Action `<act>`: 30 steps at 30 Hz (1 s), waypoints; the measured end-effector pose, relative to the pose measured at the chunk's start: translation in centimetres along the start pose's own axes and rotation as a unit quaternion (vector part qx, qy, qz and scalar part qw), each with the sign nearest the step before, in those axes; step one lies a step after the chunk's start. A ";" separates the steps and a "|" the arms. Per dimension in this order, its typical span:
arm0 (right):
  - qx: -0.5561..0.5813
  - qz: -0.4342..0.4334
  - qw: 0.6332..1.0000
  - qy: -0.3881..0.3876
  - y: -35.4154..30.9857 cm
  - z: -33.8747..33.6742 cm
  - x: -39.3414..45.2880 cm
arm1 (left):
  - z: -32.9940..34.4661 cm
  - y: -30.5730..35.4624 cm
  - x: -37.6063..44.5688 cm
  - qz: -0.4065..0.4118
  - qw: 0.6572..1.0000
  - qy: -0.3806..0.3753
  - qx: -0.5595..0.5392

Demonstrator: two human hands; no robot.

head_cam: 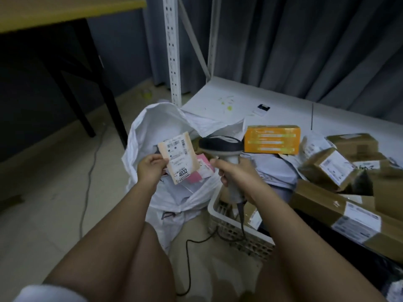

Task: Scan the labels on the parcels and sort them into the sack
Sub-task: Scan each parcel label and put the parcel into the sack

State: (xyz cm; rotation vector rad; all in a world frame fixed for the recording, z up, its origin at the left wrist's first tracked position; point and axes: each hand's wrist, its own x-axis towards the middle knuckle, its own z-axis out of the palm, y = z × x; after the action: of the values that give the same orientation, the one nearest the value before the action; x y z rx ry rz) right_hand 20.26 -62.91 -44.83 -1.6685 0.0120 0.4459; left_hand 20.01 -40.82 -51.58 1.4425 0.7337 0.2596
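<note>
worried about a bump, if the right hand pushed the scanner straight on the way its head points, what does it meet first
Probably the small parcel held in the left hand, just left of the scanner in the right hand; depth is unclear.

Sack (139, 136) mouth gapes open below; shelf post (173, 51) stands just behind it.

One scanner (220, 146), one sack (139, 136), one orange box (271, 139), one basket (239, 234).

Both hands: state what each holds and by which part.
Left hand pinches the small parcel by its lower left edge. Right hand grips the scanner by its handle.
</note>
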 end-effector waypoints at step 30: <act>-0.075 -0.039 0.996 0.009 0.3 -0.5 -0.4 | 0.7 -1.1 2.2 0.013 0.999 -0.013 -0.028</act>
State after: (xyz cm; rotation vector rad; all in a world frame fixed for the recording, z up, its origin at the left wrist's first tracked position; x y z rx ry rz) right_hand 19.92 -63.57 -44.93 -1.8134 -0.0747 0.3812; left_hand 21.80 -40.31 -53.35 1.4003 0.6817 0.2780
